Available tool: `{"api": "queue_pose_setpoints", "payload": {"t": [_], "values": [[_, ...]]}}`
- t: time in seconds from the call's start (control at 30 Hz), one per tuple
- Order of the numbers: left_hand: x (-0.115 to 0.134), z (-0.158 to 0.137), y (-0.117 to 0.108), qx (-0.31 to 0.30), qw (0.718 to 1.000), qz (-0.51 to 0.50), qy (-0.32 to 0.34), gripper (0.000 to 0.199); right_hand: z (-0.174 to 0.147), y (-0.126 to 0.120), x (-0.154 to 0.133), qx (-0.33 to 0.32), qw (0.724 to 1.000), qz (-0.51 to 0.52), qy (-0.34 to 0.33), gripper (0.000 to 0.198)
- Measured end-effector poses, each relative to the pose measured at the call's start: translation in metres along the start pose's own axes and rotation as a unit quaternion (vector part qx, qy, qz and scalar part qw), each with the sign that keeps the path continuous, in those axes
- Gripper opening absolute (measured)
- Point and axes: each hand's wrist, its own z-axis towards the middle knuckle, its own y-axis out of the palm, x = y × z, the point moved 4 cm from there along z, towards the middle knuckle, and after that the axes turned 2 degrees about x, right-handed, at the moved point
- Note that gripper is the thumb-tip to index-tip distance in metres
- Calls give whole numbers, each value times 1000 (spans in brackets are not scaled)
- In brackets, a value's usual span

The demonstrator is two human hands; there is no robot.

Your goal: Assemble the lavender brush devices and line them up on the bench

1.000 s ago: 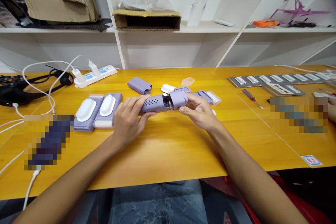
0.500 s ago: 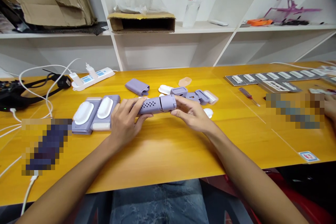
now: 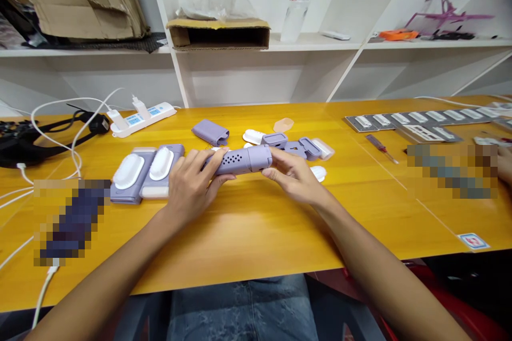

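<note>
Between my two hands, above the table, is a purple plastic casing [image 3: 240, 161] with a patch of small round holes in its side. My left hand [image 3: 194, 178] is wrapped round its left part. My right hand [image 3: 294, 176] grips the cap-like right end between thumb and fingers. A thin seam runs between that end piece and the main body. To the left lie two flat purple units, each with a white oval pad [image 3: 128, 171] on top. Behind the casing are an empty-looking purple shell [image 3: 210, 131] and several purple and white parts [image 3: 275, 140].
A white power strip [image 3: 143, 119] with plugs and cables stands at the back left. A screwdriver [image 3: 382, 148] and a long grey tray of white parts [image 3: 418, 118] lie on the right. Another person's hand [image 3: 504, 162] shows at the right edge. Shelves rise behind the table.
The dark gap between the casing's body and its right end piece has closed to a thin seam. My hands stay in nearly the same place; the view has shifted slightly.
</note>
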Motion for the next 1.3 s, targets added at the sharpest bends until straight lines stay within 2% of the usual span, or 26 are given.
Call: {"api": "queue_pose_setpoints", "payload": {"t": [0.13,0.47,0.6,0.7,0.8,0.9,1.03,1.2,1.3], "values": [[-1,1,0,-18,1000,-3,6,49,0,4,-1,-9,1000,25,-7,50],[1,5,-5,-66,998,10,9,49,-3,3,-3,-8,992,-124,-36,49],[-1,3,-2,-74,997,4,12,49,-3,2,-2,-14,991,-134,-21,51],[-2,1,2,-68,996,-45,-18,51,-2,2,-3,-11,995,-95,-11,53],[0,0,6,-64,985,-134,-93,53,-1,4,-10,1,999,-39,-16,54],[4,-1,9,-69,950,-238,-191,51,-1,7,-17,27,999,-17,-31,60],[7,-5,17,-94,865,-370,-326,38,-3,15,-19,44,998,-19,-31,91],[7,-10,30,-84,760,-495,-414,41,-5,27,-10,18,999,-40,-33,119],[8,-12,34,-80,715,-526,-453,47,-6,33,-8,1,996,-70,-47,136]]}}
